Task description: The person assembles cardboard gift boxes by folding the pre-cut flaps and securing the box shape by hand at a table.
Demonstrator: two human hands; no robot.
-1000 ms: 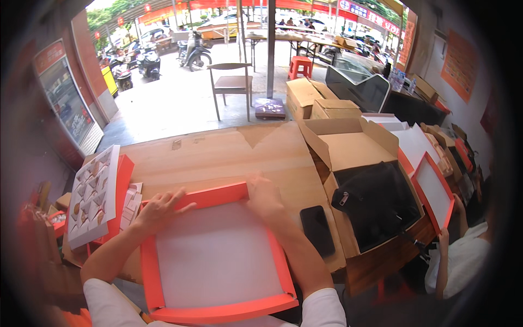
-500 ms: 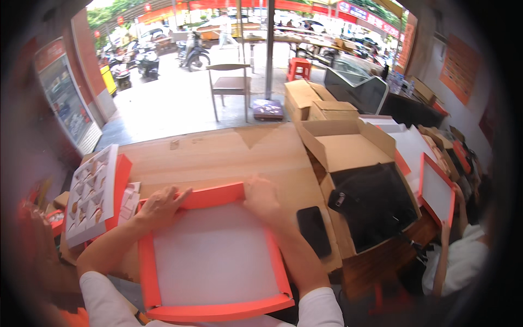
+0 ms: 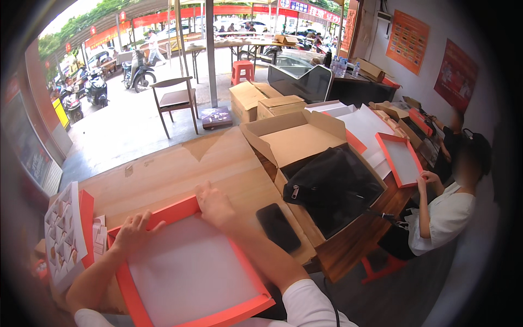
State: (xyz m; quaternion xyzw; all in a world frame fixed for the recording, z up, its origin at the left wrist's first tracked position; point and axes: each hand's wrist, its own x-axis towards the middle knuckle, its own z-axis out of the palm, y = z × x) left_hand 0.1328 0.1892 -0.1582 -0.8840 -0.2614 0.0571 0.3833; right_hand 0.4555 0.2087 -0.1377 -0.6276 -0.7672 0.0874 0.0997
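A shallow orange-red cardboard box (image 3: 248,260) with a white inside lies in front of me, its walls standing up. At its far wall, left of the middle, my left hand (image 3: 135,233) straddles the edge, thumb on the inner side and fingers over the top. My right hand (image 3: 217,207) closes around the far right corner, fingertips partly hidden. Left of the box, a white tray with several filled compartments (image 3: 62,240) leans tilted beside an orange panel (image 3: 86,223). Small pale cartons (image 3: 99,234) sit between it and my left hand.
A black phone (image 3: 278,226) lies right of my forearm. Beyond it, an open brown carton (image 3: 297,139) carries a black bag (image 3: 321,177). A seated person (image 3: 444,212) at the right holds another orange box (image 3: 400,158). A chair (image 3: 174,99) stands past the table (image 3: 158,163).
The view has swung right, so everything shifts left in the picture. Both hands stay at the box's far wall. The person at the right still holds the other box.
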